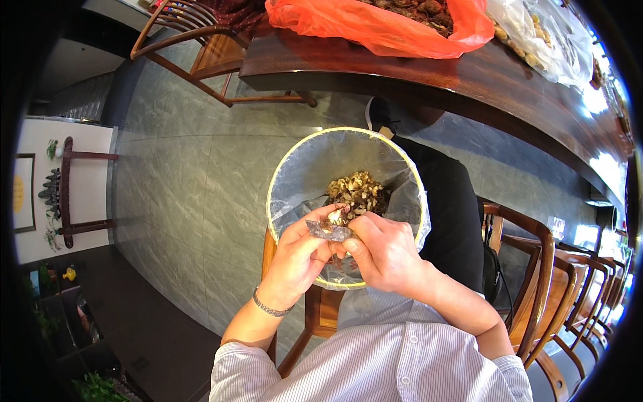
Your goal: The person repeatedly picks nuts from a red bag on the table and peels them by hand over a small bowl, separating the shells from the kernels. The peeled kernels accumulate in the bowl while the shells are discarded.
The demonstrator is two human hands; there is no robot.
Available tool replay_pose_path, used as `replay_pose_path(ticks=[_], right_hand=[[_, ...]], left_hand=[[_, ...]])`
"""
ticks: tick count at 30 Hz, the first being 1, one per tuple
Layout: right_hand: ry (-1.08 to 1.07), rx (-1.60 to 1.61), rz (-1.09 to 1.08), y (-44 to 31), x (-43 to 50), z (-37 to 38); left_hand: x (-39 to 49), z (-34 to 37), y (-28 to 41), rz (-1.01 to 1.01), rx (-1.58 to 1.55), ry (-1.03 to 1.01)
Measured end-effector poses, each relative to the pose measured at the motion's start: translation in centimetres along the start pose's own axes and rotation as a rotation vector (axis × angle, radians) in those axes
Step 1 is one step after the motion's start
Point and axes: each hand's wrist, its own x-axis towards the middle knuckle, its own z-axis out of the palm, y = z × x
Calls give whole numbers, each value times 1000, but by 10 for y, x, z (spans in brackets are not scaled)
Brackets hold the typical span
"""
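Both hands work close together over a round bin with a yellow rim and a clear plastic liner. Between the fingers of my left hand is a small pale root piece, partly peeled. My right hand is closed around the end of a short grey metal blade, which lies across the left fingers just below the root. Its handle is hidden by the right fingers. Brown and yellowish peelings are heaped at the bottom of the bin, beyond the fingertips.
A dark wooden table runs along the far side. On it lie a red plastic bag of unpeeled roots and a clear bag with pale pieces. Wooden chairs stand at far left, others at right.
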Motion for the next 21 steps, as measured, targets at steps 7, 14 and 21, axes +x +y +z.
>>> replay_pose_path(ticks=[7,14,21], right_hand=[[8,80,306,8,-2,-11],[-10,93,79,-3,0,-6],[-35,21,64,-5,1,-4]], left_hand=[[-2,0,1,72,27,-35],[4,-6,-2,82,-15,-99],[3,-9,-5,36,35,-100]])
